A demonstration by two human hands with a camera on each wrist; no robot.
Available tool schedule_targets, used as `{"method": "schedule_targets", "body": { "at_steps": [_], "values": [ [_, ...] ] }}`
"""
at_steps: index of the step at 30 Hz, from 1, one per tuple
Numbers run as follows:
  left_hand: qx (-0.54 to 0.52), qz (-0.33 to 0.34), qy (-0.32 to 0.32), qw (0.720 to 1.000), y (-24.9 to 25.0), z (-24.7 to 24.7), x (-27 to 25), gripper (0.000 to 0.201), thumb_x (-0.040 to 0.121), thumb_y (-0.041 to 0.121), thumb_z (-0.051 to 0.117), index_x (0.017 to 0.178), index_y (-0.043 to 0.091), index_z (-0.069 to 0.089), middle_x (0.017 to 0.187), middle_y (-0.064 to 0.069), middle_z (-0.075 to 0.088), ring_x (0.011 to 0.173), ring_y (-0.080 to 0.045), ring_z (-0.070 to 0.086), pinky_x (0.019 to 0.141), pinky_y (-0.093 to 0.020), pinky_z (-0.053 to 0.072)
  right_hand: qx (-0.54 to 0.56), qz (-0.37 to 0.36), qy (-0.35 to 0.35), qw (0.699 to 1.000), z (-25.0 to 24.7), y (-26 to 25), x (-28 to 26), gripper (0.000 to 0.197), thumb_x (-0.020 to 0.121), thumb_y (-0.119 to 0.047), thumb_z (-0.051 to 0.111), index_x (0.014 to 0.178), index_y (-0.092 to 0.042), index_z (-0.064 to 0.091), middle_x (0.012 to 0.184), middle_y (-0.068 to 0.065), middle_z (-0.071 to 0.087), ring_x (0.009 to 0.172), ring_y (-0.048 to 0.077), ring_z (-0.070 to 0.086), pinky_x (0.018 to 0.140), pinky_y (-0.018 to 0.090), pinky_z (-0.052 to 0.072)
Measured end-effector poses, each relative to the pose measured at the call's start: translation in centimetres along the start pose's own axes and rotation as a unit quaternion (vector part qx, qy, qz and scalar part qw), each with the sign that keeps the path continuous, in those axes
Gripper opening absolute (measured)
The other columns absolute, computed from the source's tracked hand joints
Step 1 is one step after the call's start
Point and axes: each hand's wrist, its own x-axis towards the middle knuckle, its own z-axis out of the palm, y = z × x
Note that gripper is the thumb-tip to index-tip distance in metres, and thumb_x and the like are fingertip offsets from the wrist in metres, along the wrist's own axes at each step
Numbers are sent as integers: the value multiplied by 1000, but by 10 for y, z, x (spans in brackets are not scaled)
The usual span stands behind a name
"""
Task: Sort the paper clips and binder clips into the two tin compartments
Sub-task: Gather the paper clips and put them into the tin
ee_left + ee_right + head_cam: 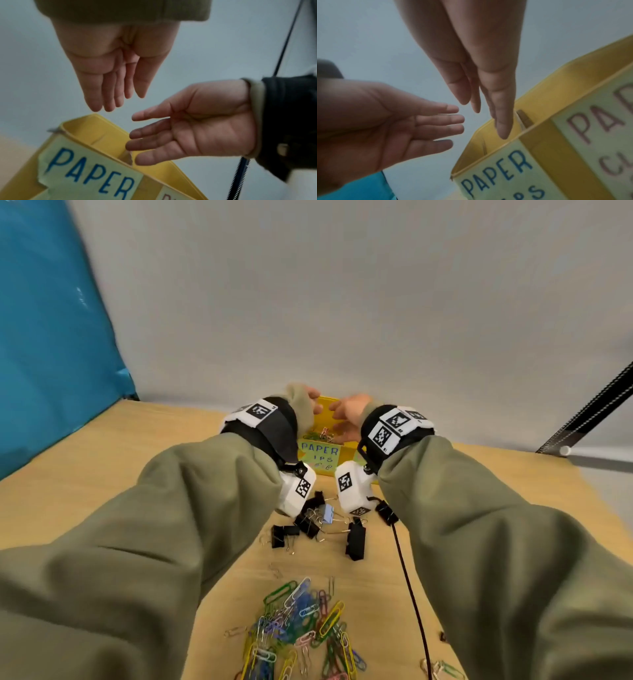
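A yellow tin (324,399) with a green label reading PAPER stands at the far middle of the table. Some coloured paper clips (322,435) lie in its left compartment. My left hand (313,402) and right hand (342,414) hover side by side just over that compartment. Both are open and hold nothing. In the left wrist view the left hand (118,101) points its straight fingers down at the tin (96,135), with the right hand (137,139) palm up beside it. The right wrist view shows the right hand (481,105), the left hand (453,128) and the tin's divider (524,119).
Several black binder clips (310,523) and a pale blue one (329,513) lie on the wooden table in front of the tin. Nearer to me spreads a pile of coloured paper clips (301,628). A black cable (411,594) runs along the right. A grey wall stands behind.
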Motion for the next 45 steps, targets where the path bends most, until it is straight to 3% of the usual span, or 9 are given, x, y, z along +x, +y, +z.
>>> {"method": "schedule_targets", "body": {
  "at_steps": [3,6,11,16,22,28,32,39,45],
  "values": [
    [32,35,-45,998,-11,-14,-49,22,89,-5,53,74,10,57,69,-10,54,44,-6,57,46,-20,48,-31,-44,-5,999,-1,10,-38,17,95,-4,44,87,-3,58,78,9,55,69,22,61,53,25,57],
    [134,4,-158,978,-44,-24,-98,24,89,-1,55,70,13,58,67,-5,60,37,0,57,39,-17,50,-183,-78,-92,976,5,43,-80,20,93,-7,53,72,-7,56,64,7,57,44,11,56,37,19,49],
    [397,-76,-299,864,-104,-17,-158,34,87,2,55,119,11,60,111,-11,64,75,-15,59,60,-15,52,-413,8,-231,881,40,113,-128,23,91,-3,49,106,-8,65,90,13,62,65,19,64,55,32,56],
    [570,14,-262,779,-135,5,-191,61,88,4,47,144,22,29,142,-6,33,129,-26,34,112,-39,32,-629,-86,-139,760,68,154,-145,45,92,-16,43,137,-24,42,133,11,43,122,33,48,104,50,39],
    [519,-12,-275,809,-132,-19,-219,55,89,12,54,140,27,38,139,-2,41,124,-22,46,107,-32,38,-583,-74,-179,789,45,174,-164,43,90,-25,48,132,-31,46,133,1,47,122,22,48,108,50,33],
    [571,-76,-240,781,-140,-39,-250,103,61,29,83,144,31,22,139,-9,32,121,-25,46,104,-36,43,-632,29,-141,761,21,189,-184,102,58,-51,78,141,-27,25,135,4,38,117,29,52,96,51,48],
    [537,-90,-232,806,-138,-12,-259,93,66,19,79,142,25,26,137,-8,32,125,-30,42,108,-43,38,-668,-8,-121,734,47,189,-193,86,67,-45,74,137,-21,29,131,3,45,119,27,51,102,53,30],
    [468,-117,-200,853,-130,-7,-252,83,72,21,76,140,26,29,137,-7,34,126,-29,41,107,-46,38,-534,-4,-146,833,53,173,-180,95,63,-38,82,140,-30,27,134,8,44,117,28,52,101,52,43],
    [486,-102,-210,842,-128,5,-245,60,80,16,69,133,19,41,135,-11,38,124,-30,42,101,-40,39,-577,-51,-107,808,75,184,-179,77,67,-44,77,133,-33,38,131,4,41,120,28,49,105,55,28]
  ]
}}
